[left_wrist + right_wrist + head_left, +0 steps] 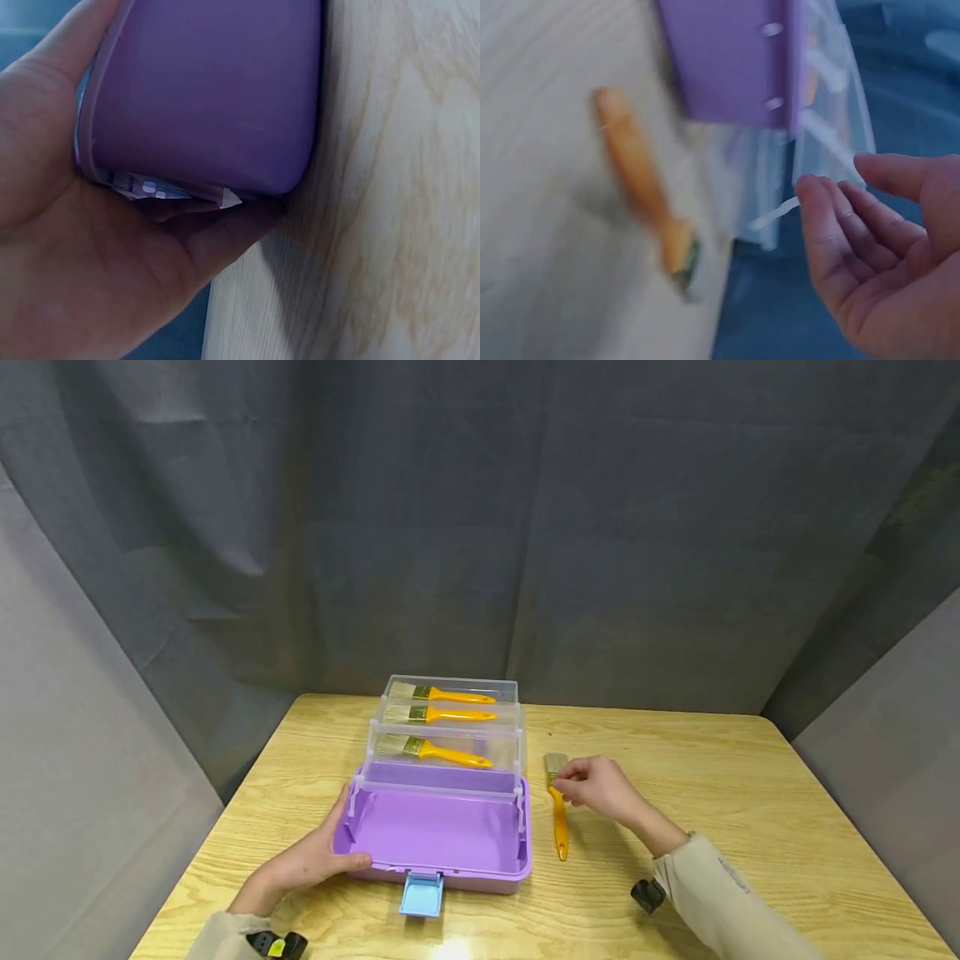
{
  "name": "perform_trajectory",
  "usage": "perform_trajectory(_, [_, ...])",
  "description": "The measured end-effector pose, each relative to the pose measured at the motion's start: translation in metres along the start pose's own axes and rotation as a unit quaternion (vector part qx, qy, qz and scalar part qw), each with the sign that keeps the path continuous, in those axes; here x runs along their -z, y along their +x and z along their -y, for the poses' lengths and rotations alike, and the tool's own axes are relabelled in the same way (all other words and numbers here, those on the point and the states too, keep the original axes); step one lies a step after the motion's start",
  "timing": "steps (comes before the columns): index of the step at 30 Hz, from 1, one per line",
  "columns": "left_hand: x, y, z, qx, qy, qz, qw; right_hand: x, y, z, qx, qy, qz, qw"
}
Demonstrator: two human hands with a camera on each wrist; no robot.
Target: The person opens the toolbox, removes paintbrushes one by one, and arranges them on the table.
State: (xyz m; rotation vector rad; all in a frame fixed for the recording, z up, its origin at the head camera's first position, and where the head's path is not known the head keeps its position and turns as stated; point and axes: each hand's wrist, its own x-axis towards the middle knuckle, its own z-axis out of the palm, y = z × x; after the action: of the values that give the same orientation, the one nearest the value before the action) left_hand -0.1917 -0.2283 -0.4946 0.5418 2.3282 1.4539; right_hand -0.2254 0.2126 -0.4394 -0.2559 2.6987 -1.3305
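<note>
A purple plastic toolbox (438, 831) stands with its lid and clear tiers raised at the back. My left hand (307, 860) grips its left end, thumb along the front corner and fingers round the back; the left wrist view shows the palm of the hand (97, 247) against the box wall (210, 90). Right of the box lies a paintbrush (560, 822) with a yellow handle, bristles pointing away. Over its bristle end hovers my right hand (600, 789). In the right wrist view this hand (885, 247) has thumb and fingers apart, holding nothing, with the paintbrush (634, 161) blurred below.
Three more yellow-handled paintbrushes lie in the clear tiers, the lowest brush (453, 754) slightly slanted. A light blue latch (422, 895) hangs from the box front. Dark cloth (637, 527) closes off the back of the wooden table (712, 777), with pale panels at both sides.
</note>
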Motion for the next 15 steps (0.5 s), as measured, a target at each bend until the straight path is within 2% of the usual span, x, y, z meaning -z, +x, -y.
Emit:
perform_trajectory(7, [0.0, -0.001, -0.001, 0.01, 0.01, -0.002, 0.9999, -0.006, 0.019, 0.041, 0.064, -0.064, -0.01, 0.996])
perform_trajectory(15, [-0.001, -0.001, -0.002, 0.022, 0.004, 0.0, 0.9998, -0.028, 0.041, 0.063, 0.121, -0.1, -0.002, 0.988])
